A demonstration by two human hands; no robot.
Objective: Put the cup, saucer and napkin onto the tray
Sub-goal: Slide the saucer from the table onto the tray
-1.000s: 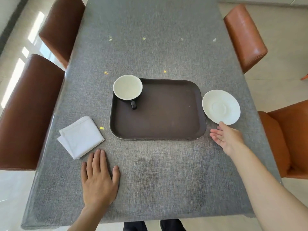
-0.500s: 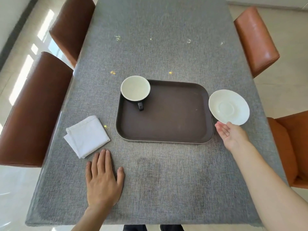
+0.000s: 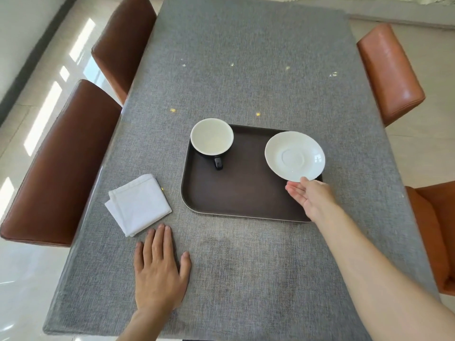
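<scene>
A dark brown tray lies in the middle of the grey table. A cup, black outside and white inside, stands in the tray's far left corner with its handle toward me. My right hand grips the near edge of a white saucer and holds it tilted above the tray's right side. A folded white napkin lies on the table left of the tray. My left hand rests flat on the table, fingers spread, just in front of the napkin.
The grey table has brown chairs on its left and orange chairs on its right. Small yellow specks dot the cloth beyond the tray.
My right hand took hold of the saucer, lifted it off the table and carried it left over the tray's right side. My left hand stayed flat.
</scene>
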